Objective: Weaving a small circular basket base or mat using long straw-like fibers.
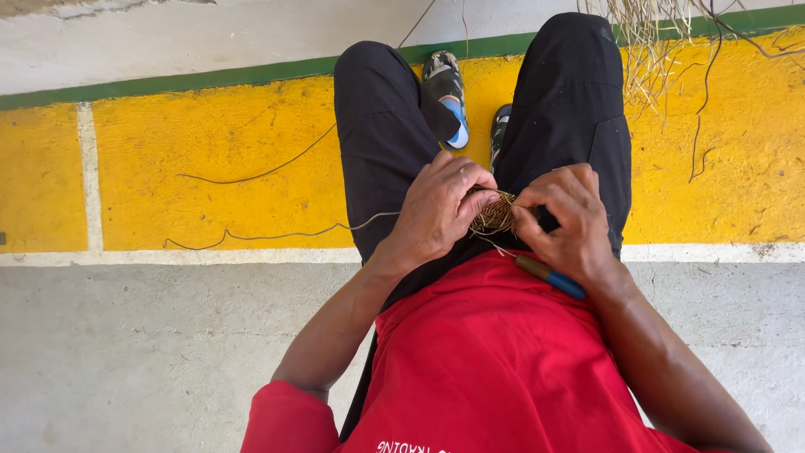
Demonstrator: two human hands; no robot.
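Observation:
A small woven piece of tan straw (pixel 495 214) sits over my lap, between both hands. My left hand (pixel 436 210) pinches its left edge with curled fingers. My right hand (pixel 570 222) grips the right edge and also holds a thin tool with a brown and blue handle (pixel 549 277) that points back toward my red shirt (pixel 495 361). A long thin fibre strand (pixel 277 235) trails from the weave out to the left over the floor.
I sit with legs in black trousers (pixel 386 143) and shoes (pixel 446 92) on a yellow painted floor band (pixel 210 159) with a green stripe (pixel 168 84). A bundle of loose dry straw (pixel 646 50) hangs at the upper right. Grey concrete (pixel 126 352) lies below.

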